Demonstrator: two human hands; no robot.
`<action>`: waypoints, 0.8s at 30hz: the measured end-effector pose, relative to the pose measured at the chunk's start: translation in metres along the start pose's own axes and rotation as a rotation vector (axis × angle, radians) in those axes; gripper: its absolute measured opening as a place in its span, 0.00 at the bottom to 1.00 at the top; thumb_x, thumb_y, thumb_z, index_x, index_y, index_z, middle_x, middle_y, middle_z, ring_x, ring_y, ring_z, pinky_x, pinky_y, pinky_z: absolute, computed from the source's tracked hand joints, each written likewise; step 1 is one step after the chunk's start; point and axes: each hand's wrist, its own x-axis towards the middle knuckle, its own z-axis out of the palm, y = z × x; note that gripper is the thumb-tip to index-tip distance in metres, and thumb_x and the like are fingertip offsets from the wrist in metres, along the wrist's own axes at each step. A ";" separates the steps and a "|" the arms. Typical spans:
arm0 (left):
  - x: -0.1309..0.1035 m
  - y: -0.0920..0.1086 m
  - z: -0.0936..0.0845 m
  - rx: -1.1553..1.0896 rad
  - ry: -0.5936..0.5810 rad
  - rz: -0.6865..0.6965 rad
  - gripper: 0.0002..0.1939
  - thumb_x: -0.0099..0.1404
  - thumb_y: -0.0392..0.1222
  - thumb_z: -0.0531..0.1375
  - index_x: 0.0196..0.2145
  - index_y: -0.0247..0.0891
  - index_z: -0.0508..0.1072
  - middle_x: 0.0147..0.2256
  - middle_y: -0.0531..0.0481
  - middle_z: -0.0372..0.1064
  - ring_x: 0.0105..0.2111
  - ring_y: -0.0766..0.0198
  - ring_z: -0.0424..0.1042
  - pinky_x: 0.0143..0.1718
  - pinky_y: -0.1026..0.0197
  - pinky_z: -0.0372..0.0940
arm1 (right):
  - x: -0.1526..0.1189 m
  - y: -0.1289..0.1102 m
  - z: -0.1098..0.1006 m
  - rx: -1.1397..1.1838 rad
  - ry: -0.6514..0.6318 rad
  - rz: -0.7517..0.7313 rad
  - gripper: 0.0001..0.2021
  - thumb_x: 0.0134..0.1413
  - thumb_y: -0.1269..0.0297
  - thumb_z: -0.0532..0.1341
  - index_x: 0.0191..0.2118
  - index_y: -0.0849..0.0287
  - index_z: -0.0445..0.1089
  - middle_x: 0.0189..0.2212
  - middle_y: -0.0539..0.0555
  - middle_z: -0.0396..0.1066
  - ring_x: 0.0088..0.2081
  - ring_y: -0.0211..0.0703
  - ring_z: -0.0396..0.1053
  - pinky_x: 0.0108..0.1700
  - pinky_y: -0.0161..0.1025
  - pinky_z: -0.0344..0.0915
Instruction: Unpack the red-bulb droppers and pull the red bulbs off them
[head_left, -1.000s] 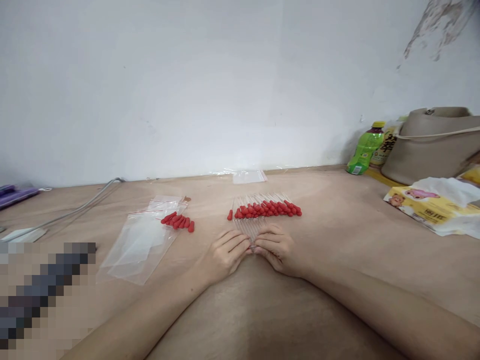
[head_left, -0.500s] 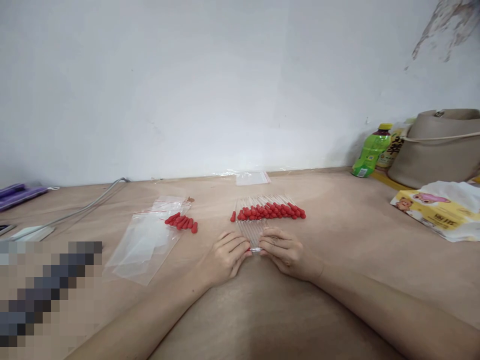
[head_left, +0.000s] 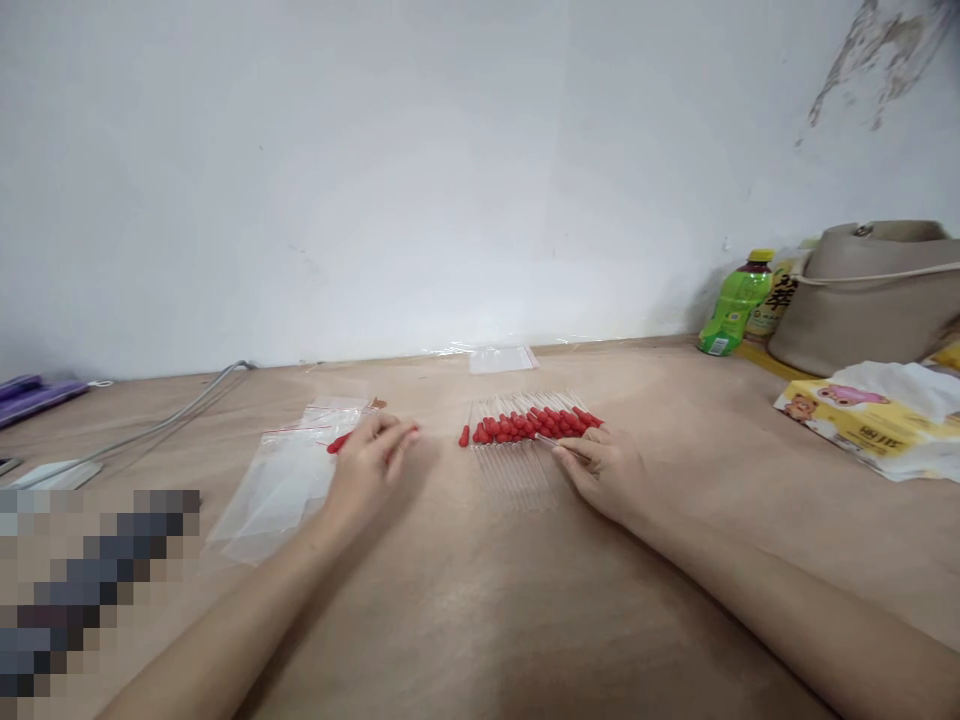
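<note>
My left hand hovers over the plastic bags, its fingertips closed on a red rubber bulb. Under and beside that hand, part of a small heap of loose red bulbs shows; the rest is covered. My right hand pinches a thin clear tube by the right end of the row of droppers. Those droppers have red bulbs toward me and slender clear stems pointing at the wall. Just in front of them lie several bare clear tubes, side by side.
Clear zip bags lie at left, another small bag by the wall. A grey cable and purple item are far left. A green bottle, beige bag and tissue pack stand at right.
My hands have parted from the near end of the bare tubes. The left moved out to the loose bulbs; the right moved up and right with a clear tube between its fingers.
</note>
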 end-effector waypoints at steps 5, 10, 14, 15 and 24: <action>0.029 -0.057 -0.037 0.118 -0.120 -0.613 0.14 0.58 0.41 0.53 0.38 0.38 0.74 0.30 0.49 0.68 0.35 0.59 0.68 0.37 0.60 0.63 | -0.004 0.000 0.008 -0.011 -0.145 0.106 0.10 0.46 0.71 0.54 0.34 0.60 0.71 0.25 0.53 0.70 0.29 0.41 0.65 0.34 0.38 0.60; 0.022 -0.101 -0.033 0.054 -0.133 -0.740 0.17 0.55 0.47 0.54 0.40 0.36 0.72 0.33 0.49 0.73 0.32 0.61 0.71 0.30 0.64 0.64 | -0.004 -0.008 0.012 0.010 -0.170 0.103 0.09 0.44 0.72 0.52 0.31 0.60 0.68 0.23 0.52 0.69 0.27 0.40 0.64 0.31 0.36 0.57; 0.013 -0.115 -0.014 0.034 -0.155 -0.744 0.19 0.53 0.49 0.55 0.39 0.35 0.72 0.36 0.48 0.73 0.34 0.61 0.71 0.32 0.66 0.65 | -0.003 -0.018 0.013 0.081 -0.181 0.092 0.10 0.44 0.73 0.53 0.34 0.60 0.68 0.25 0.52 0.69 0.28 0.40 0.65 0.31 0.36 0.58; 0.012 -0.117 -0.011 0.034 -0.170 -0.742 0.19 0.53 0.50 0.56 0.38 0.35 0.73 0.36 0.48 0.73 0.35 0.61 0.71 0.33 0.65 0.65 | -0.003 -0.020 0.014 0.085 -0.181 0.088 0.10 0.45 0.73 0.53 0.34 0.60 0.68 0.26 0.52 0.69 0.29 0.40 0.65 0.32 0.36 0.58; 0.014 -0.112 -0.017 0.195 -0.201 -0.723 0.17 0.56 0.50 0.52 0.35 0.37 0.73 0.34 0.45 0.73 0.36 0.53 0.70 0.36 0.58 0.62 | -0.004 -0.022 0.017 0.143 -0.191 0.120 0.09 0.49 0.68 0.56 0.37 0.60 0.68 0.30 0.53 0.70 0.33 0.42 0.67 0.36 0.39 0.60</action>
